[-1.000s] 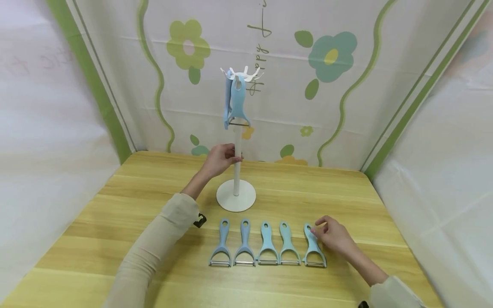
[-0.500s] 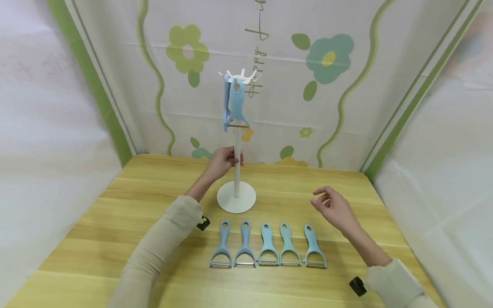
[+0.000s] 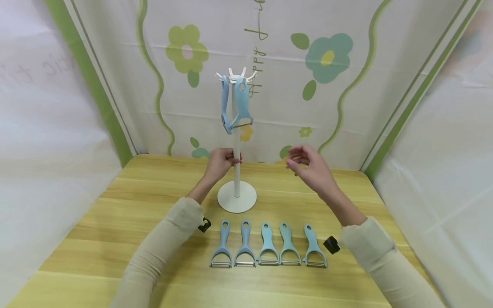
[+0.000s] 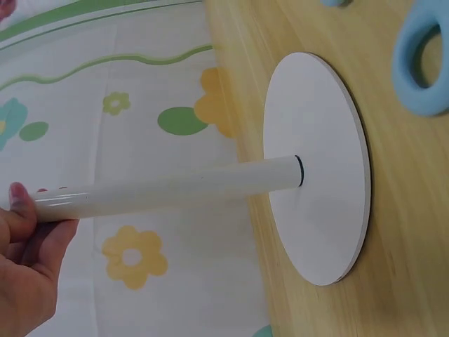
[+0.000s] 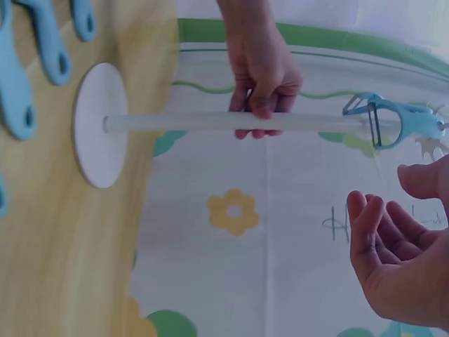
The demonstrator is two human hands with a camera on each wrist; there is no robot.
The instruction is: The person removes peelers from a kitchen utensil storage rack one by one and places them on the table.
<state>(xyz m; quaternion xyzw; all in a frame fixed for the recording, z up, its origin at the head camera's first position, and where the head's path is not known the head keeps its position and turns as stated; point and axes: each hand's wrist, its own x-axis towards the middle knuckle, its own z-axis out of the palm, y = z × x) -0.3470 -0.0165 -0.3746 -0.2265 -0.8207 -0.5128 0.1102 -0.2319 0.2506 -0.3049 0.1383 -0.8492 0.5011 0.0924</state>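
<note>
A white stand [image 3: 236, 179] with a round base and a ring of hooks stands upright on the table. My left hand [image 3: 219, 164] grips its pole at mid-height, thumb and fingers round it in the left wrist view. From the hooks hang a light-blue peeler [image 3: 243, 100] and a bluer peeler [image 3: 225, 100], blades down. My right hand [image 3: 313, 171] is raised to the right of the pole, fingers loosely bent, holding nothing and touching nothing. In the right wrist view, the hanging light-blue peeler [image 5: 414, 123] is beside that hand.
Several peelers lie in a row in front of the stand, handles pointing away, from a greyish-blue peeler [image 3: 221, 241] at the left to a turquoise peeler [image 3: 313, 244] at the right. A flower-printed cloth [image 3: 277, 115] hangs behind the wooden table [image 3: 96, 239].
My right hand has left the rightmost peeler on the table and risen up and left, empty. The hook ring has turned, spreading the hanging peelers apart. My left hand stays on the pole.
</note>
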